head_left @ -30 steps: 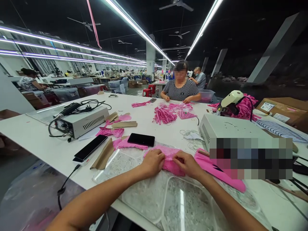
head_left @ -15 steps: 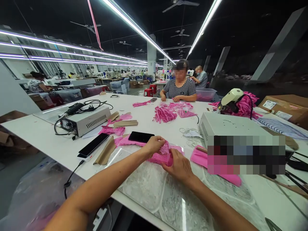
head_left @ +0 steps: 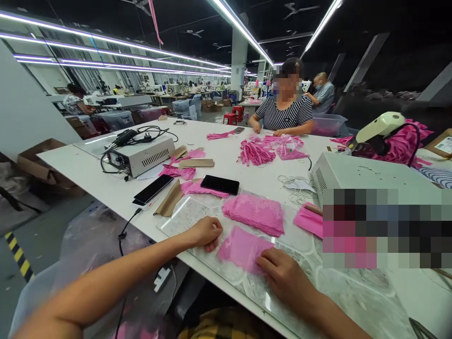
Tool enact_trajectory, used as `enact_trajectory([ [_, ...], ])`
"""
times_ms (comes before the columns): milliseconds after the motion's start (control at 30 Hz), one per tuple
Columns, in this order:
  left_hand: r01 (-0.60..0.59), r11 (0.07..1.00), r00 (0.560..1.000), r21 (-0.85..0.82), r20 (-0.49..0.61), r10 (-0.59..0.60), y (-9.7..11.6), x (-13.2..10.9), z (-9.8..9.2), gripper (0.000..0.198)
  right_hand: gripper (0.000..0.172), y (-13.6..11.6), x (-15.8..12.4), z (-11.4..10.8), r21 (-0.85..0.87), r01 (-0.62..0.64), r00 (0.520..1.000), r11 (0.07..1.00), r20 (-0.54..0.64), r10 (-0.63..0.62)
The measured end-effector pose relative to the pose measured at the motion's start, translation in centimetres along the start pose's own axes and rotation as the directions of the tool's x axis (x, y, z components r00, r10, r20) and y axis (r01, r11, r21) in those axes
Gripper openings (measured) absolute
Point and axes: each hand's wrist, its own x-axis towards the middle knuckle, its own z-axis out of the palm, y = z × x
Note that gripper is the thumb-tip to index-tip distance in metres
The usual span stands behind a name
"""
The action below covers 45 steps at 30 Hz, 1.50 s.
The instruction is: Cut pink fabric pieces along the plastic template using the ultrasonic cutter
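Observation:
A single pink lace piece (head_left: 241,248) lies flat on the clear plastic sheet (head_left: 303,263) near the table's front edge. My right hand (head_left: 282,278) rests on its right corner with the fingers pressed down on the fabric. My left hand (head_left: 206,232) sits just left of the piece with its fingers curled under, touching its edge. A stack of pink lace pieces (head_left: 254,213) lies just beyond the two hands.
Two black phones (head_left: 220,184) (head_left: 153,189), brown card strips (head_left: 168,200) and a grey control box with cables (head_left: 141,157) lie to the left. A white machine (head_left: 356,176) stands at right. A person in a striped shirt (head_left: 284,117) works across the table among pink bundles (head_left: 254,153).
My hands lifted one lace piece off the stack, drew it toward me and laid it flat in front. The camera shifted left and down.

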Motion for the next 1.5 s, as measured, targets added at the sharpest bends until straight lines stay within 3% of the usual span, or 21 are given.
enact_trajectory([
  [100,-0.128,0.984,0.986,0.122,-0.096,0.14,0.0,-1.8,0.5,0.015,0.037,-0.8,-0.2,0.2,-0.001,0.023,0.998,1.0,0.065,-0.023],
  [167,-0.266,0.941,0.957,0.21,-0.058,0.283,0.1,-2.7,1.2,0.025,0.04,-1.1,-0.1,0.0,-0.006,0.016,0.992,1.0,0.129,-0.015],
  [200,-0.362,0.887,0.926,0.286,-0.002,0.378,-0.1,-3.0,1.6,0.026,0.041,-1.1,0.0,-0.1,-0.007,0.01,0.988,1.0,0.156,-0.009],
  [267,-0.536,0.676,0.822,0.506,0.129,0.555,-1.0,-3.2,1.9,0.023,0.043,-1.2,-0.1,-0.6,-0.006,0.01,0.986,1.0,0.169,-0.009],
  [333,-0.539,0.535,0.779,0.651,0.142,0.611,-2.4,-3.0,1.6,0.016,0.043,-1.3,-0.4,-1.2,0.004,0.03,0.99,1.0,0.136,-0.03],
  [467,-0.365,0.595,0.817,0.716,-0.06,0.574,-4.6,-2.8,-0.3,0.02,0.039,-1.2,-0.8,-2.5,0.085,0.055,0.993,0.995,0.1,-0.063],
  [567,-0.328,0.617,0.814,0.715,-0.117,0.568,-4.1,-2.3,-1.1,0.021,0.023,-0.2,0.3,-2.8,0.145,-0.097,0.995,0.985,0.024,0.095],
  [667,-0.388,0.612,0.804,0.69,-0.071,0.59,-2.1,-0.5,-0.7,0.015,0.023,1.9,3.0,-2.2,0.217,-0.382,0.921,0.898,0.007,0.39],
  [767,-0.455,0.606,0.797,0.653,-0.006,0.605,0.0,2.6,0.0,0.011,0.024,4.2,6.1,-1.1,0.205,-0.452,0.888,0.868,0.012,0.46],
  [867,-0.493,0.611,0.803,0.62,0.053,0.594,0.9,5.8,-0.1,0.009,0.02,5.5,8.0,0.1,0.185,-0.471,0.882,0.863,0.055,0.469],
  [1000,-0.53,0.628,0.812,0.57,0.128,0.569,0.4,8.0,-1.1,0.023,0.019,5.8,8.3,0.7,0.165,-0.476,0.879,0.864,0.108,0.464],
  [1300,-0.595,0.638,0.792,0.489,0.223,0.568,-0.3,8.7,-2.8,0.028,0.021,6.3,8.1,0.7,0.176,-0.484,0.874,0.857,0.14,0.465],
  [1500,-0.609,0.64,0.784,0.468,0.23,0.577,-0.4,8.8,-3.2,0.028,0.02,6.0,8.3,0.3,0.19,-0.474,0.88,0.86,0.144,0.453],
])
